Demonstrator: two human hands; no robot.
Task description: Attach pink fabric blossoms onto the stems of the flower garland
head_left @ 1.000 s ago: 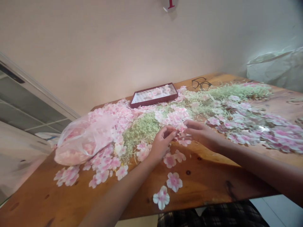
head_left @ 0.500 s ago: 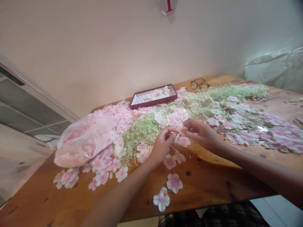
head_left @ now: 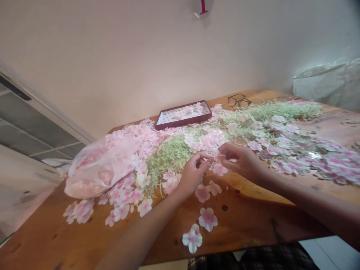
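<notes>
Close together over the table, my left hand [head_left: 196,169] and my right hand [head_left: 239,159] both have thumb and fingers pinched. A pale pink artificial flower [head_left: 216,154] shows at my right fingertips, partly hidden. What my left fingertips grip is too small to make out. Just below the hands lies a loose pink flower [head_left: 219,169]. Two more single flowers, one higher [head_left: 208,219] and one lower [head_left: 192,238], lie near the front edge. Beyond my left hand is a heap of pale green stems [head_left: 171,152], with pink flowers piled around it.
A dark red shallow box [head_left: 182,123] with a few flowers in it stands against the wall. Eyeglasses [head_left: 239,102] lie to its right. At left rests a translucent plastic bag [head_left: 98,168] of pink flowers. More flowers [head_left: 332,161] cover the right of the wooden table [head_left: 247,221].
Both hands stay close together, pinched, with only slight finger movement. The whole view has shifted a little. Things on the table lie as before.
</notes>
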